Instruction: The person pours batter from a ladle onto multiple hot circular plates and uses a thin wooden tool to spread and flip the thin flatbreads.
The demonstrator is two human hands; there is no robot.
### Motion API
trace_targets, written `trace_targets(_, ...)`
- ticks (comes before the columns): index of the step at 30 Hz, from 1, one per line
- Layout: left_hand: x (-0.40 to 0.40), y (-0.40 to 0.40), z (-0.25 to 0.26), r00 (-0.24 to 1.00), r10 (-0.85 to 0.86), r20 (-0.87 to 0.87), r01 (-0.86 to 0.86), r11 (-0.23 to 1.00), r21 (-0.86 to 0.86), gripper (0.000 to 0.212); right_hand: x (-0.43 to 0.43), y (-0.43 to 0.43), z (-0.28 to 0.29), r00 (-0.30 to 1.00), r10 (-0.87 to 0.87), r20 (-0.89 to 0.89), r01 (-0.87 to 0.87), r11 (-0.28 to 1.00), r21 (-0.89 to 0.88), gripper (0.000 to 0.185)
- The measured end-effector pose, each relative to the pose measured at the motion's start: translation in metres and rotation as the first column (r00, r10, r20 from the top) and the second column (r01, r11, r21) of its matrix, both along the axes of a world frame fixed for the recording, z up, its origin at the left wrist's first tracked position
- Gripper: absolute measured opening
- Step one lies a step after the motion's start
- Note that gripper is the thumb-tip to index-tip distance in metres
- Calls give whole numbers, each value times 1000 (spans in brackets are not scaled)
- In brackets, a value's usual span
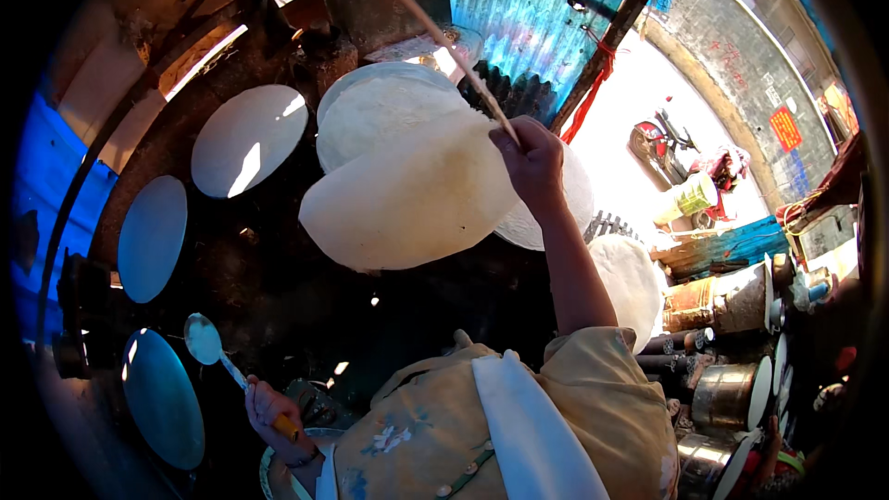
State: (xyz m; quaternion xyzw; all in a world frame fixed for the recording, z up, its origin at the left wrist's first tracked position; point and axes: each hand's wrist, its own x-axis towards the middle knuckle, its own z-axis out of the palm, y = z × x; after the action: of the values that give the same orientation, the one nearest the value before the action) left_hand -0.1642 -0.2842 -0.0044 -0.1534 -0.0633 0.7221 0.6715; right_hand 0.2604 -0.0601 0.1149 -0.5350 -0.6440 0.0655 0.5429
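My right hand point(531, 160) grips a long thin stick point(430, 28) that slants up and away to the left. Beside its fingers, the edge of a large thin white flatbread sheet point(417, 201) meets the stick; the exact contact is hidden. That sheet hangs partly folded over a pale round sheet point(389, 104) on a round surface. Low on the left, my left hand point(271, 408) holds a ladle point(203, 339) by its handle, with the shallow bowl facing up. Another white round point(531, 226) lies partly hidden behind my right forearm.
Several round pale plates or pans curve along the left, including a grey one point(248, 140) and a bluish one point(164, 399). A rimmed container point(267, 472) sits below my left hand. On the right are perforated briquettes point(656, 347), metal pots point(726, 396) and a motorcycle point(656, 142).
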Motion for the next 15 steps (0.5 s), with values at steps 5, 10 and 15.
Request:
trace_targets(5, 50, 63, 14, 981, -191, -27, 191, 981, 14, 26, 149, -52, -54, 599, -370, -710, 342, 920, -191, 12)
trace_targets(10, 107, 116, 25, 940, -338, -47, 338, 941, 3, 22, 273, -154, -176, 210, -490, -846, 621, 735, -272, 15)
trace_targets(15, 151, 157, 19, 892, -448, -63, 448, 894, -21, 20, 305, -261, -331, -351, -606, -714, 720, 312, -620, 15)
